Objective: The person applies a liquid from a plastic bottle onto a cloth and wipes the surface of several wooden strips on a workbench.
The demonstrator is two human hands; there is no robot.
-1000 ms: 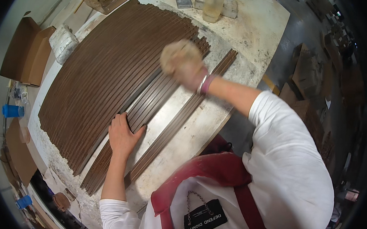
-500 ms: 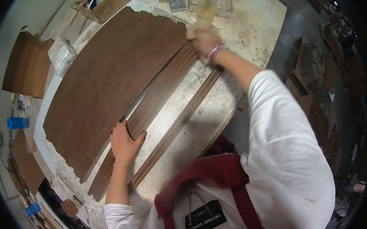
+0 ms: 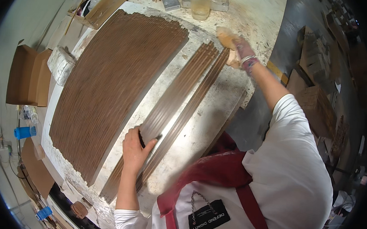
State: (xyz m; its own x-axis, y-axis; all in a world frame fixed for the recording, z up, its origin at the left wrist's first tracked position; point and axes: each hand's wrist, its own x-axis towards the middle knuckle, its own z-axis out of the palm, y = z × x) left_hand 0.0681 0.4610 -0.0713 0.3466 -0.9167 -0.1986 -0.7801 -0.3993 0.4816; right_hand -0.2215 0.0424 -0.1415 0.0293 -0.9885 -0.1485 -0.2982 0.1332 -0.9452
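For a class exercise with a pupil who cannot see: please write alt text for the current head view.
A person's left hand rests across a group of long brown strips while the right hand, near their far ends, holds a tan wad, perhaps cloth. A narrower bundle lies to the right and a wider array to the left, on a stained white table.

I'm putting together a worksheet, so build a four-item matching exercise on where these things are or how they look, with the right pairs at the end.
1. Left hand
2. Right hand
3. Bottle
4. Open cardboard box

A. Left of the table
B. Spread across the middle group of brown strips
C. See-through, yellowish lower down
D. Holding a tan wad

Pairs: 1-B, 2-D, 3-C, 4-A
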